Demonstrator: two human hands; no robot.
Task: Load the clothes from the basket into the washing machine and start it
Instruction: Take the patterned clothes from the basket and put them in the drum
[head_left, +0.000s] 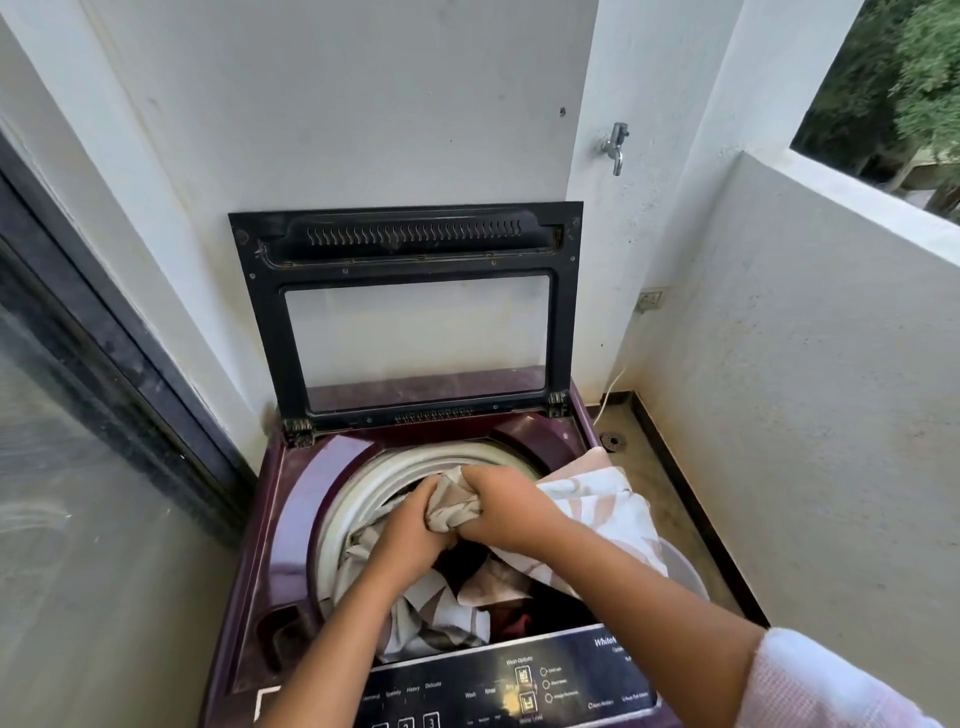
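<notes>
A maroon top-loading washing machine (280, 519) stands in front of me with its black lid (405, 312) propped upright against the wall. My left hand (410, 525) and my right hand (504, 509) both grip a bunched white cloth with a beige leaf print (597, 509) over the drum opening. Part of the cloth trails into the drum and part drapes over the machine's right edge. Dark and red clothes (514, 621) lie inside the drum. The control panel (519, 686) runs along the front edge. A pale basket rim (685, 571) shows to the right of the machine.
A white wall with a tap (617, 145) and a power socket (652, 300) stands behind and to the right. A low balcony wall (805, 364) closes the right side. A dark-framed glass door (78, 415) runs along the left. A floor drain (614, 442) sits behind the machine.
</notes>
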